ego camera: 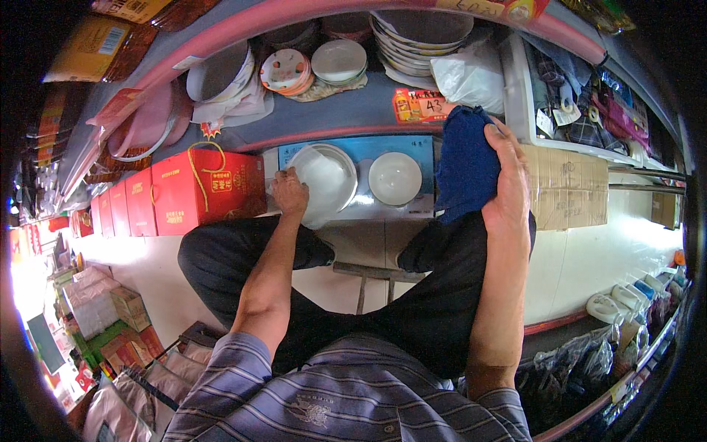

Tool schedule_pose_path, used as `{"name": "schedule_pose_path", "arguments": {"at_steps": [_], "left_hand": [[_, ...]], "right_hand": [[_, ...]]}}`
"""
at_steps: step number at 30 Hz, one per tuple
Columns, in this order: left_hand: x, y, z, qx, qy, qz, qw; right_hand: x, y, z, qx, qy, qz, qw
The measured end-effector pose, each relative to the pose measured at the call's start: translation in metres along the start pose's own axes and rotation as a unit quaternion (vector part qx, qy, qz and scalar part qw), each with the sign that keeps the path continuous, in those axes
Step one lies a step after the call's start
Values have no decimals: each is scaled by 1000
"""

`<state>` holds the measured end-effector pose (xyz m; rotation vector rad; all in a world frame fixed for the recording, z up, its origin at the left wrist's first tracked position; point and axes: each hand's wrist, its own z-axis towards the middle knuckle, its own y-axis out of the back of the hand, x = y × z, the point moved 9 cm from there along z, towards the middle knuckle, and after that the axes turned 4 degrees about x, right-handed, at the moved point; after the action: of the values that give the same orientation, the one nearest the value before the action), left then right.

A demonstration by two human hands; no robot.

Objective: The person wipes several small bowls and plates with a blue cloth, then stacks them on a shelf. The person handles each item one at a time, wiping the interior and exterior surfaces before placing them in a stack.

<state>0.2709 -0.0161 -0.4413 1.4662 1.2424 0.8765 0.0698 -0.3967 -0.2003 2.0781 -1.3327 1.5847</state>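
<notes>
My right hand (507,177) grips a dark blue cloth (467,160), raised in front of the shelf. To the left, my left hand (290,190) has its fingers closed on the edge of a translucent plastic bag (320,212). The bag partly covers a round, shiny metal basin (347,177). Beside the basin sits a white bowl (395,178). Both rest on a blue printed box (362,145) between my knees and the shelf.
Red gift boxes (207,188) stand at left, a cardboard carton (571,188) at right. Stacked plates (286,70), large bowls (422,33) and a white plastic bag (469,74) occupy the shelf (331,110). A white bin (519,88) holds packaged clothing. Jugs (605,309) line the lower right.
</notes>
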Motion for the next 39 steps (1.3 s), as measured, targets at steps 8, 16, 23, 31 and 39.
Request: {"name": "schedule_pose_path", "arguments": {"at_steps": [8, 16, 23, 31, 39], "left_hand": [[-8, -16, -4, 90, -6, 27, 996], [1, -36, -2, 114, 13, -20, 993], [-10, -31, 1, 119, -47, -76, 989], [-43, 50, 6, 164, -134, -454, 866], [-97, 157, -5, 135, -27, -699, 702]], "right_hand": [[2, -1, -1, -11, 7, 30, 999], [-1, -2, 0, 12, -7, 15, 1000], [6, -5, -5, -9, 16, 10, 1000], [4, -5, -3, 7, 1, 22, 1000], [1, 1, 0, 40, -2, 13, 999]]}}
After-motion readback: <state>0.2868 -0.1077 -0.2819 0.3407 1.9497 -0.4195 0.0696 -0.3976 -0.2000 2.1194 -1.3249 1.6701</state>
